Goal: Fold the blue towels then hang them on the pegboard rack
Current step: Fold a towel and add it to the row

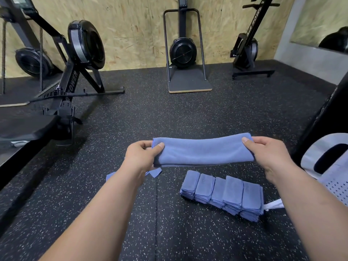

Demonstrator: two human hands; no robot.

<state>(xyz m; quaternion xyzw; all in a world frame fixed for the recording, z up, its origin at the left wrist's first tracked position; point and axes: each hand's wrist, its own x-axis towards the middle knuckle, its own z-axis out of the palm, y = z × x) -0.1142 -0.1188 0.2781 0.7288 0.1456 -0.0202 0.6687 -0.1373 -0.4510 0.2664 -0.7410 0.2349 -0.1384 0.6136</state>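
Left hand and right hand pinch opposite ends of a long folded blue microfibre towel, held taut above the speckled black rubber floor, likely for halving; row of folded blue towels at five o'clock.

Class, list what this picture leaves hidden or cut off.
Pegboard rack: nowhere in the head view.
Loose blue cloth on the floor: head view, mostly hidden by the left forearm.
Left hand and right hand: fingers behind the held towel.
White perforated object: cut off by the right edge.

rowing machine left | upright fan machine against plywood wall | speckled floor
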